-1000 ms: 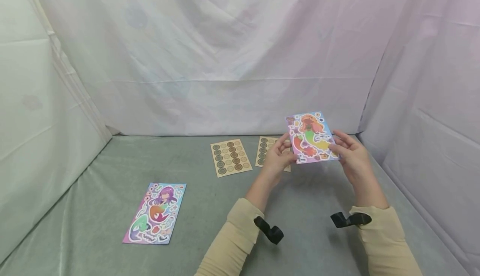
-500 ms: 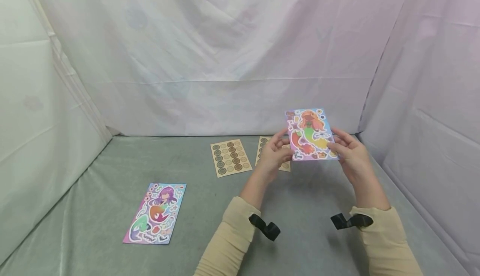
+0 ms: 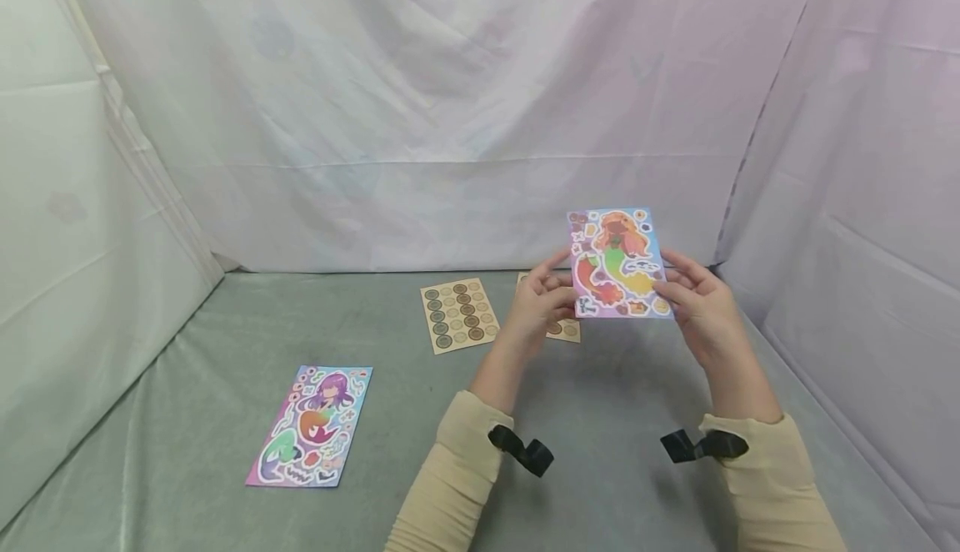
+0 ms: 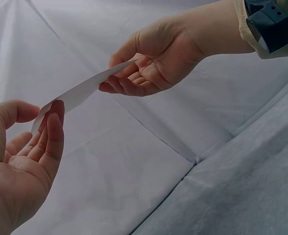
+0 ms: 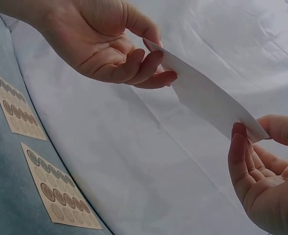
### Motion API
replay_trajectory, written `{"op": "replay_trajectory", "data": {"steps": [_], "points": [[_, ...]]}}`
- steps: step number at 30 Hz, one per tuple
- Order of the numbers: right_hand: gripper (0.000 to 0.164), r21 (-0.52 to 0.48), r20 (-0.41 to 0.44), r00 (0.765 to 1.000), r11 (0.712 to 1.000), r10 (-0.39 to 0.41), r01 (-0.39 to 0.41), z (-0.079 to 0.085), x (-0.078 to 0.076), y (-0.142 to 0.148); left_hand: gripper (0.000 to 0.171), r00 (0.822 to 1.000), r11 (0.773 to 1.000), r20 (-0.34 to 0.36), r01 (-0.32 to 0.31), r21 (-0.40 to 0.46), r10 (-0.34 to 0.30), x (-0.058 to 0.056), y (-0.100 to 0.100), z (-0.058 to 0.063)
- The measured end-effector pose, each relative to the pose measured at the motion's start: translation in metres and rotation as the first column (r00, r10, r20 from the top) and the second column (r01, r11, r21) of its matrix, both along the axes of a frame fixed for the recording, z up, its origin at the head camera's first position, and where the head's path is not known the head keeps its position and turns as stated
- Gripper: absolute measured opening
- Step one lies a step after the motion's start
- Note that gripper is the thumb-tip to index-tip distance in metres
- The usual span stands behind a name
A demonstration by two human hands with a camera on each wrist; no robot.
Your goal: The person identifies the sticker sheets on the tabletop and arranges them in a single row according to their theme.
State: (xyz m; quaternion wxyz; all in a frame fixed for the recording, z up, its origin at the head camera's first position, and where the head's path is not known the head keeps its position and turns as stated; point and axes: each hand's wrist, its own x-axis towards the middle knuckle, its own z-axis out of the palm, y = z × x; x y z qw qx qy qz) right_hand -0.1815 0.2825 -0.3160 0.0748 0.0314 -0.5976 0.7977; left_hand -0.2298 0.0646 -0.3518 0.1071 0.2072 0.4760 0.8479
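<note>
Raised above the table, a mermaid sticker sheet (image 3: 618, 264) faces me, with an orange-haired figure and a green-yellow tail on its front. My left hand (image 3: 536, 298) pinches its left edge between thumb and fingers, while my right hand (image 3: 701, 310) pinches the right edge near the lower corner. Both wrist views show the plain white back of the sheet (image 4: 85, 90), slightly bowed between the hands. In the right wrist view, fingertips (image 5: 239, 129) of the right hand press against that back.
A second mermaid sticker sheet (image 3: 315, 427), purple-haired, lies at the left front of the grey table (image 3: 187, 419). Two tan sheets of round stickers lie near the back: one sheet (image 3: 459, 316) in full view, the other (image 3: 564, 331) partly behind my left hand. White cloth walls (image 3: 480, 118) enclose the table.
Both hands have lifted the mermaid sticker sheet slightly and tilted it more upright. My left hand has shifted a little to the left. The sheets on the table have stayed put.
</note>
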Motion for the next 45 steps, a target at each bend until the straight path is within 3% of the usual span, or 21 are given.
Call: {"op": "replay_trajectory", "data": {"steps": [15, 24, 33, 45], "points": [[0.046, 0.023, 0.01, 1.0, 1.0, -0.01, 0.01, 0.009, 0.009, -0.009, 0.058, 0.999, 1.0, -0.046, -0.013, -0.028, 0.012, 0.006, -0.017, 0.017], [0.051, -0.023, -0.007, 1.0, 0.999, 0.028, -0.028, 0.012, 0.015, -0.013, 0.059, 0.998, 0.999, -0.067, -0.008, -0.038, 0.005, 0.011, -0.025, 0.024], [0.033, -0.018, -0.014, 0.999, 0.999, 0.036, -0.037, 0.016, 0.018, -0.018, 0.061, 0.998, 0.999, -0.065, 0.006, -0.053, -0.009, 0.015, -0.032, 0.026], [0.03, -0.039, -0.087, 0.984, 0.986, 0.157, -0.161, 0.014, 0.021, -0.024, 0.059, 0.995, 0.996, -0.071, 0.06, -0.061, -0.064, 0.018, -0.053, 0.026]]}}
